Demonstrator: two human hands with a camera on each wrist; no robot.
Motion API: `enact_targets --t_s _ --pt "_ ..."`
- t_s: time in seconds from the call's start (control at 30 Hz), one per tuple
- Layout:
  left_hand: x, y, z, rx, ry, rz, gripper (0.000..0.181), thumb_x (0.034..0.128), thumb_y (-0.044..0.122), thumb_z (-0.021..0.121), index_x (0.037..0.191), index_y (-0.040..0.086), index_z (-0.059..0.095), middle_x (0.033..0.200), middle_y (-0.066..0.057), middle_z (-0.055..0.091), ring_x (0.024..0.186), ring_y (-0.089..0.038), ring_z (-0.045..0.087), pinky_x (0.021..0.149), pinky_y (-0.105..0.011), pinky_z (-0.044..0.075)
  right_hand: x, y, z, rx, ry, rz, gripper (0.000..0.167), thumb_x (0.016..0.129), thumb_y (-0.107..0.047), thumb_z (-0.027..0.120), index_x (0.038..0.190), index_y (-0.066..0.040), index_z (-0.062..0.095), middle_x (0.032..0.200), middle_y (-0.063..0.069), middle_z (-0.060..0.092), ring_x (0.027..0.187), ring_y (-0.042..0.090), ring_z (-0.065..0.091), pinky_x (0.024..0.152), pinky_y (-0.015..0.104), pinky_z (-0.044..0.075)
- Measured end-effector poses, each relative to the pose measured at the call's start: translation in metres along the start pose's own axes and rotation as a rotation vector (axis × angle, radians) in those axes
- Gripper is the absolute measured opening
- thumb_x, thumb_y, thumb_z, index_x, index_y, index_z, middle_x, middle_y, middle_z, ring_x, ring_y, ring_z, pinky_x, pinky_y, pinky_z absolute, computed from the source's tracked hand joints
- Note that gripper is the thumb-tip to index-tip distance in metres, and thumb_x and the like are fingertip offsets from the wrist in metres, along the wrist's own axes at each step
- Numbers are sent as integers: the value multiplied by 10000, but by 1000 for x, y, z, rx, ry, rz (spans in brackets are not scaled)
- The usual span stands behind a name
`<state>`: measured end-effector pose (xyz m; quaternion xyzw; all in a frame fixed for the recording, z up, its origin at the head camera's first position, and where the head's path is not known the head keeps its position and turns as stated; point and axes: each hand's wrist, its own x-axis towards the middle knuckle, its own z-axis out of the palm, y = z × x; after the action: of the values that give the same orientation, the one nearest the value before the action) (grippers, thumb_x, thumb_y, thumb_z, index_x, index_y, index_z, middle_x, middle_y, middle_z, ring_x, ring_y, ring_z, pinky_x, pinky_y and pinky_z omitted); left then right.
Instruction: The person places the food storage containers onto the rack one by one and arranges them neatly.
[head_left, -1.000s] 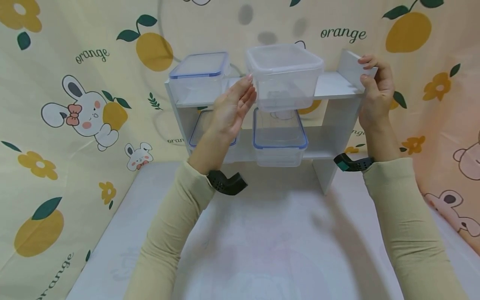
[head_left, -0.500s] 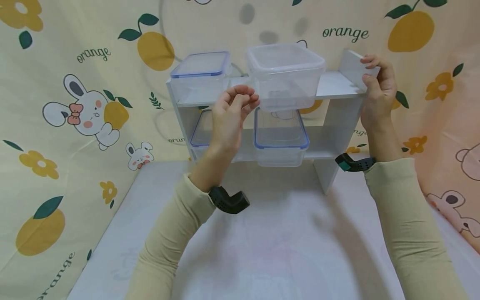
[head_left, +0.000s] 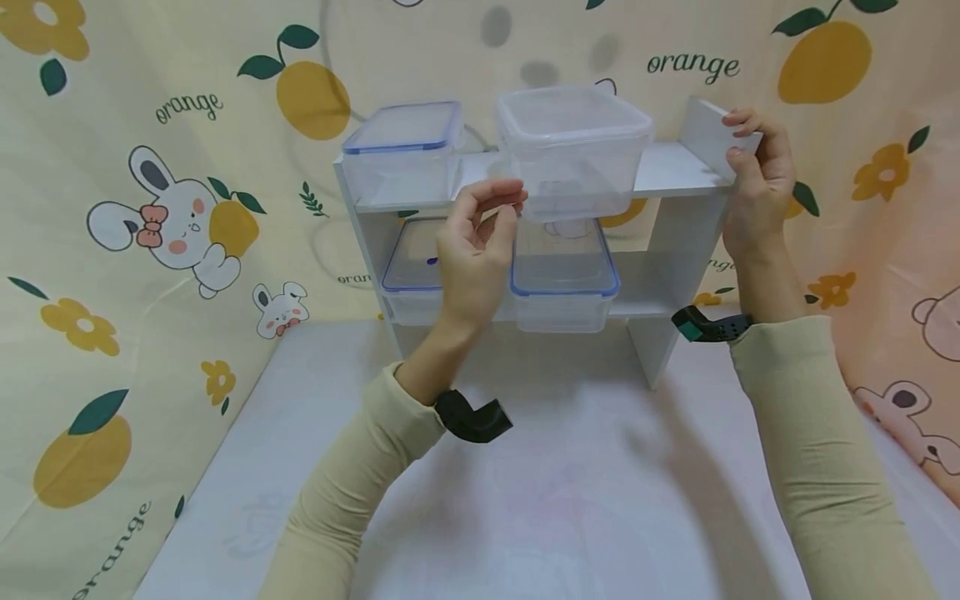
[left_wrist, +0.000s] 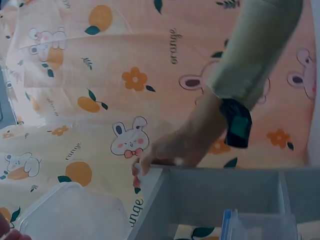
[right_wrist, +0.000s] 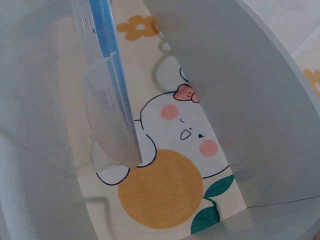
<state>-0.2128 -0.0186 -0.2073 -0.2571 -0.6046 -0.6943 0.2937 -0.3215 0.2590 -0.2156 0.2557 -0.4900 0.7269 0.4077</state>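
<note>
A white two-tier shelf rack [head_left: 678, 225] stands on the table. My right hand [head_left: 761, 179] grips its raised end panel [head_left: 705, 133] at the top right, thumb in front; the left wrist view shows that hand [left_wrist: 175, 150] there too. On the upper shelf sits a large clear food container [head_left: 577, 167] with a whitish lid, overhanging the front edge. Before its lower left corner is my left hand [head_left: 476, 250], fingers loosely bent and nothing visible in them. Whether its fingertips touch the container, I cannot tell.
A blue-rimmed container [head_left: 405, 158] stands at the upper shelf's left end. Below are two more blue-rimmed containers, one central [head_left: 562, 267] and one left [head_left: 412, 279], partly behind my left hand. The white tabletop [head_left: 525, 483] lies in front; a printed cloth [head_left: 187, 375] hangs behind.
My left hand has dropped from beside the large container's left side, its straight fingers now bent, and shifted slightly right. The right hand stays on the panel. The containers have not visibly moved.
</note>
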Motion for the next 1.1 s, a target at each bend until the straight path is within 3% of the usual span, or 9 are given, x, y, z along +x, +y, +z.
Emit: enact_targets --t_s 0.23,0.33,0.47,0.57,0.7,0.87,0.97,1.1 --pt "-3 -4 3 259 -36 369 267 885 -41 477 1099 -121 614 1142 -261 621 1107 -320 611 1010 -257 509 0 1 1 6 4 3 222 859 73 451 916 -72 609 1096 50 639 1225 246 469 1167 313 247" --pt "-4 -5 4 355 -60 461 289 882 -15 480 1121 -103 618 1158 -239 633 1133 -299 607 1018 -252 495 0 1 1 12 -2 -2 222 857 76 451 914 -70 608 1092 53 639 1224 257 467 1161 320 253" --pt "-5 -4 8 439 -103 507 312 891 -3 477 1163 -87 604 1216 -213 622 1198 -269 579 1049 -247 470 0 1 1 12 -1 -3 228 856 79 446 914 -71 608 1090 50 639 1217 246 473 1148 316 263" --pt "-3 -2 11 575 -131 563 336 899 17 483 1205 -74 586 1293 -205 589 1275 -271 530 1122 -242 409 1 1 1 9 3 -4 228 855 77 447 913 -72 609 1089 46 641 1218 242 474 1148 313 264" --pt "1 -1 16 878 -155 653 405 905 90 507 1284 -48 543 1407 -194 522 1380 -299 438 1218 -318 296 1 1 1 5 0 -1 220 855 71 454 915 -73 608 1091 45 640 1233 256 461 1160 315 254" --pt "4 -2 27 1256 -200 659 521 955 231 435 1429 14 416 1525 -154 405 1460 -301 329 1234 -436 236 1 -1 1 -4 7 18 225 864 74 442 915 -74 604 1095 39 632 1241 244 458 1162 292 252" --pt "6 -5 32 1363 -228 648 541 978 265 369 1471 42 358 1556 -129 360 1477 -293 296 1239 -439 216 0 -1 1 -5 8 15 233 866 77 433 913 -76 603 1093 37 631 1233 233 466 1156 291 254" --pt "9 -8 38 1409 -231 642 547 981 269 323 1484 55 336 1567 -103 349 1482 -279 289 1245 -433 203 0 -1 1 -7 1 -3 234 866 76 433 915 -76 604 1097 43 635 1230 243 469 1155 305 253"
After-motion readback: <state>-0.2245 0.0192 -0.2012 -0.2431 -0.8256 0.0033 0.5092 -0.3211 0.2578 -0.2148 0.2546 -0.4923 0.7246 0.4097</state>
